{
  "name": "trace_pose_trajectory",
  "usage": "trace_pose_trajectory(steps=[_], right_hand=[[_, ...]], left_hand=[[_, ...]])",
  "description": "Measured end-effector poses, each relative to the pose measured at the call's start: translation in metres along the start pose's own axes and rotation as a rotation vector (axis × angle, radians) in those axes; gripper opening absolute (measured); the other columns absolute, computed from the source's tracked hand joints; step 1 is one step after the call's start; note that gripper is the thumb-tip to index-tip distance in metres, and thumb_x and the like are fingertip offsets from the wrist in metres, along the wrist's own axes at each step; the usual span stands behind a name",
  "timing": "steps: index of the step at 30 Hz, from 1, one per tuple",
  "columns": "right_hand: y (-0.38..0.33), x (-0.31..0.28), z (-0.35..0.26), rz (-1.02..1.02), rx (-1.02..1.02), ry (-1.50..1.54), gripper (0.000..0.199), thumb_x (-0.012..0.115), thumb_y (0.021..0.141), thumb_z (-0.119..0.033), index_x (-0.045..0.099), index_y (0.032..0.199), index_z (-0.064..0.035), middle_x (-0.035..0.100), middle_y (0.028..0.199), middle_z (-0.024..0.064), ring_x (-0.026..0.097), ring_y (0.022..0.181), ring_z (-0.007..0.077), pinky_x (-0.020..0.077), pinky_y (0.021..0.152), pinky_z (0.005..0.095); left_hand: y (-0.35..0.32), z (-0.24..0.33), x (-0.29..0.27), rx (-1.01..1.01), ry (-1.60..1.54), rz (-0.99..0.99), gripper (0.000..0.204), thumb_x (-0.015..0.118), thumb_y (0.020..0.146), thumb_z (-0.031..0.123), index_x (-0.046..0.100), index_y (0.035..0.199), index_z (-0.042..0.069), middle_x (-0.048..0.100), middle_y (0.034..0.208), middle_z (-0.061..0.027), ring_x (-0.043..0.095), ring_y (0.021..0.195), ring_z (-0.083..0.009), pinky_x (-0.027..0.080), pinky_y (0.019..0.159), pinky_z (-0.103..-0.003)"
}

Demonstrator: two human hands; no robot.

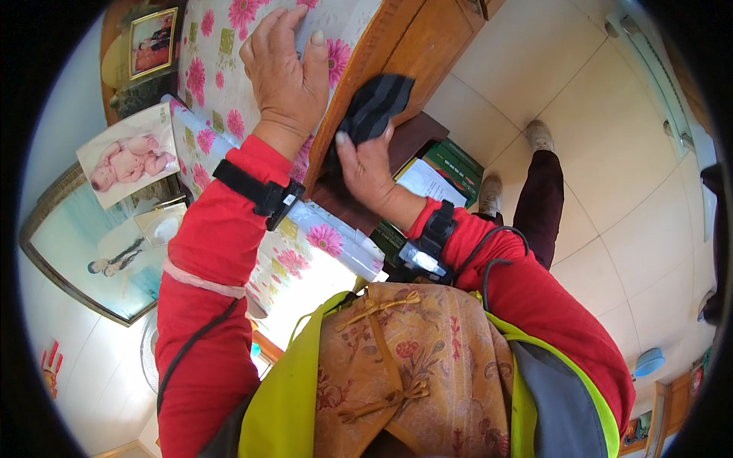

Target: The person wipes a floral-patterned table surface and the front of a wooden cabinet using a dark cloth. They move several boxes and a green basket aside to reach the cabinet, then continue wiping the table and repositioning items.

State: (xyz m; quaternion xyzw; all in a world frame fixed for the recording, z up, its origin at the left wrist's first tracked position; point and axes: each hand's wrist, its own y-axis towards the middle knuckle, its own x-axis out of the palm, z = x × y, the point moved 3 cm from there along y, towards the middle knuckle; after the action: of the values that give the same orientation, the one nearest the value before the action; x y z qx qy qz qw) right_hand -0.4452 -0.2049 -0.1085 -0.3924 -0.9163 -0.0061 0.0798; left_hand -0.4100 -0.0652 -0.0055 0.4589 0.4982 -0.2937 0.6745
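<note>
My left hand (pixel 284 72) lies flat, fingers spread, on a white covering with pink flowers (pixel 217 72) that lies over a wooden cabinet. My right hand (pixel 369 166) grips a dark striped cloth (pixel 374 107) and presses it against the cabinet's wooden side (pixel 416 46), just below the covered top. Both arms wear red sleeves with black wrist straps.
Framed pictures (pixel 122 156) hang on the wall at left. Green and white boxes (pixel 450 172) sit on a low dark shelf beside the cabinet. My feet (pixel 538 136) stand on a pale tiled floor (pixel 611 153). A blue object (pixel 649 361) lies on the floor at lower right.
</note>
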Motion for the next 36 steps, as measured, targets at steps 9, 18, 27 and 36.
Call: trace_pose_trajectory(steps=[9,18,27,36], right_hand=[[-0.021,0.027,0.010,0.051,0.833,0.564,0.033,0.052,0.097,-0.025,0.055,0.109,0.0060,0.058,0.113,0.0249,0.054,0.103,0.0353,0.0413,0.092,0.0383],[-0.004,0.037,0.123,0.247,1.182,0.529,0.051,0.045,0.095,-0.034,0.058,0.121,0.0078,0.062,0.122,0.0250,0.061,0.109,0.0354,0.0478,0.091,0.0417],[-0.014,0.034,0.138,0.233,1.243,0.697,0.040,0.048,0.098,-0.031,0.059,0.113,0.0035,0.064,0.102,0.0121,0.063,0.088,0.0258,0.0535,0.073,0.0432],[-0.003,0.021,0.280,0.387,1.358,0.780,0.031,0.049,0.097,-0.030,0.060,0.111,-0.0045,0.065,0.094,0.0106,0.066,0.078,0.0283,0.0533,0.065,0.0456]], left_hand=[[0.006,0.010,-0.005,-0.051,0.042,-0.056,0.045,0.052,0.085,0.012,0.051,0.129,0.002,0.051,0.126,-0.0193,0.045,0.123,-0.0375,0.030,0.109,-0.046],[0.003,0.001,0.001,0.023,0.048,0.007,0.036,0.052,0.093,0.021,0.054,0.125,0.004,0.054,0.127,-0.0164,0.048,0.120,-0.0341,0.033,0.106,-0.045],[0.002,-0.005,0.002,-0.009,0.053,-0.082,0.041,0.051,0.098,0.028,0.053,0.132,0.007,0.052,0.131,-0.0169,0.045,0.126,-0.0335,0.026,0.109,-0.045],[0.006,-0.005,-0.003,-0.099,0.063,-0.210,0.047,0.047,0.096,0.025,0.049,0.137,0.001,0.046,0.141,-0.0177,0.039,0.134,-0.0317,0.024,0.115,-0.042]])
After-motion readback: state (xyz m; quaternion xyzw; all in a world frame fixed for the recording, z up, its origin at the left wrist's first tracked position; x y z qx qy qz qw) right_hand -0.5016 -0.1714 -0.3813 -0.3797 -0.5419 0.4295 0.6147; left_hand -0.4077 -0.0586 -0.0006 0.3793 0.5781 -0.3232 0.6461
